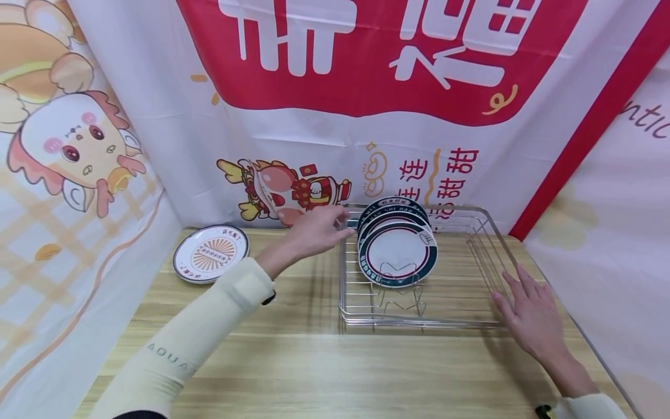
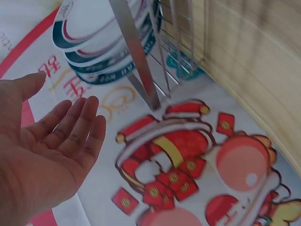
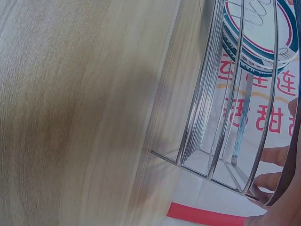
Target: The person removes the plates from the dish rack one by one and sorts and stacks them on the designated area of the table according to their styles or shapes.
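Observation:
A wire dish rack (image 1: pixel 455 321) stands on the wooden table. Toward its left side, plates with dark green rims (image 1: pixel 398 256) lean upright one behind another on a wire holder. My left hand (image 1: pixel 320 230) hovers by the rack's back left corner, fingers loosely bent; in the left wrist view, the palm (image 2: pixel 51 165) holds nothing and stays apart from the plates (image 2: pixel 89 28). My right hand (image 1: pixel 534 314) rests at the rack's right rim with fingers spread. In the right wrist view, its fingers (image 3: pixel 273 179) reach over the rim; whether they press it is unclear.
Another plate (image 1: pixel 211 254), white with an orange pattern and dark rim, lies flat on the table (image 1: pixel 293 372) at the back left. A printed cloth (image 1: pixel 293 128) hangs close behind the rack, and more cloth stands along both sides.

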A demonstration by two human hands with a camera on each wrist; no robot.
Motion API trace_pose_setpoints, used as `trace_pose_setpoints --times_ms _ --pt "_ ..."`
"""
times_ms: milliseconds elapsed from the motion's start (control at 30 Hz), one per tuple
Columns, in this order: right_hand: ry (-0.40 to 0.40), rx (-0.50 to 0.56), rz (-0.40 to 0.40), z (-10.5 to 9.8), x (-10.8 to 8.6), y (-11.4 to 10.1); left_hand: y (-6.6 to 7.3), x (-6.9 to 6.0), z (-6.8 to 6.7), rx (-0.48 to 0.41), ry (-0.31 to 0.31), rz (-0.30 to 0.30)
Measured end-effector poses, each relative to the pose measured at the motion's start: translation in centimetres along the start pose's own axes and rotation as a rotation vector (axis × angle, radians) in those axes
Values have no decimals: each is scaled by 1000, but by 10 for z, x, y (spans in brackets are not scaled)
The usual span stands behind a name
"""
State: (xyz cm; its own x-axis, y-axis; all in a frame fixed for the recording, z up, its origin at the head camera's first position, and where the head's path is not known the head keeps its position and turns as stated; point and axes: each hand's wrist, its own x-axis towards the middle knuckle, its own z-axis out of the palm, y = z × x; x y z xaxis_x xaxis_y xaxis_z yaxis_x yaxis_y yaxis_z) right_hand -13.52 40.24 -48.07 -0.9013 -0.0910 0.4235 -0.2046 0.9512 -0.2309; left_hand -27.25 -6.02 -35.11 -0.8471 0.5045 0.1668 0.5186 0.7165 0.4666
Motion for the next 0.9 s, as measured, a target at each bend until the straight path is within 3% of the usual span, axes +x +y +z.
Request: trace_pose_setpoints --times_ms 267,500,767,900 --pt "-2 7 1 -1 0 0 17 26 22 45 -51 68" --pt "17 23 -7 -1 0 -1 27 39 41 87 -83 99" --pt "16 21 -18 -1 0 0 31 49 55 157 -152 61" --pt "23 15 -16 0 1 1 31 56 59 109 -195 30"
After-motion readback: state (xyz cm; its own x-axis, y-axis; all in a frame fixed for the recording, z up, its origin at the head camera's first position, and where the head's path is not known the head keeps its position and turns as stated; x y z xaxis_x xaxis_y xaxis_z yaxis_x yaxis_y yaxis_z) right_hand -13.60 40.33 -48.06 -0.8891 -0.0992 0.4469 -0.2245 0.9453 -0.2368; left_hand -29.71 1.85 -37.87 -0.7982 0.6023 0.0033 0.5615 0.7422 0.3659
